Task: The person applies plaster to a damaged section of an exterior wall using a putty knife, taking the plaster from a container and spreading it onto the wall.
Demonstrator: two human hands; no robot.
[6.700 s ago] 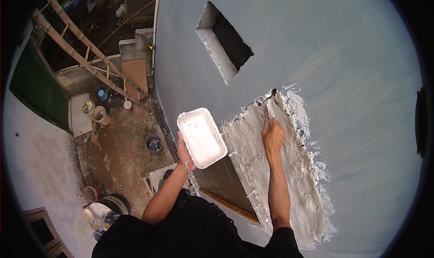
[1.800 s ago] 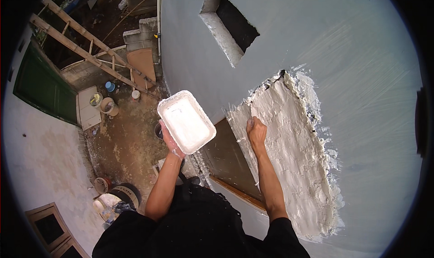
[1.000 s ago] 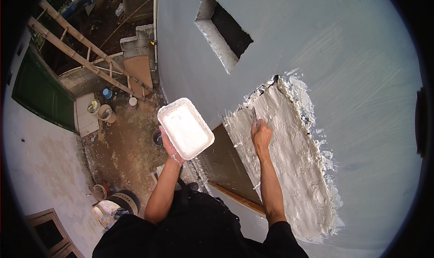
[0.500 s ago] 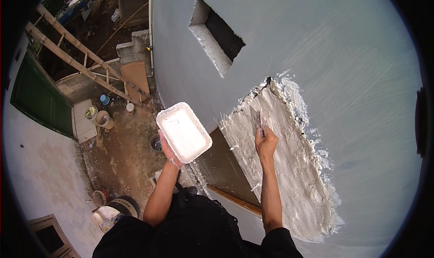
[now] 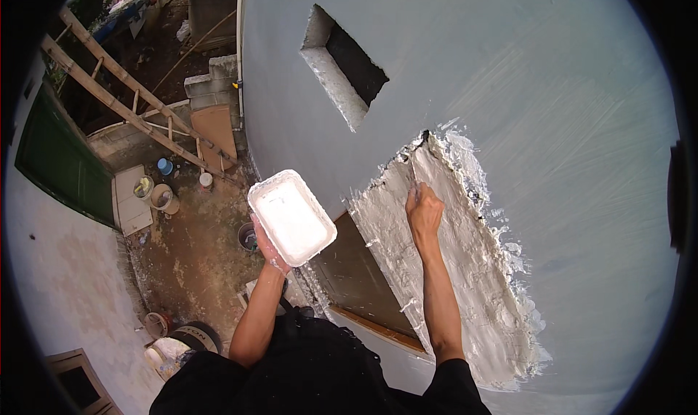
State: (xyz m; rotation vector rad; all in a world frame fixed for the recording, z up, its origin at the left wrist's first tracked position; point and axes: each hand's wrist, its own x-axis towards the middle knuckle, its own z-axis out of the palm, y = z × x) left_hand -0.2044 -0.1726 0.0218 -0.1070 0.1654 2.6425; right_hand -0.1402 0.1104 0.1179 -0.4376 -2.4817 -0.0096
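Observation:
My left hand (image 5: 267, 246) holds up a white rectangular plastic tub (image 5: 317, 250) from its left side and below. White paste coats its inside, and smears mark my fingers. Closed around the handle of a putty knife (image 5: 415, 173), my right hand (image 5: 424, 211) is at the upper part of a rough off-white plaster patch (image 5: 465, 291) on the grey wall. Only a thin bit of the blade shows above my fist; whether it touches the plaster I cannot tell. Ragged white plaster lines the patch's right edge, with a dark gap at its top corner.
A rectangular opening (image 5: 356, 62) is cut into the wall above the patch. Left of the patch is a brown panel in a wooden frame (image 5: 382, 331). Down on the stained ground (image 5: 193, 255) stand several buckets (image 5: 164, 198). A bamboo ladder (image 5: 131, 88) leans at the far left.
My right hand has turned and moved slightly up and left over the patch, and less of the knife's blade shows. The tub stays in my left hand, while the whole view has shifted a little.

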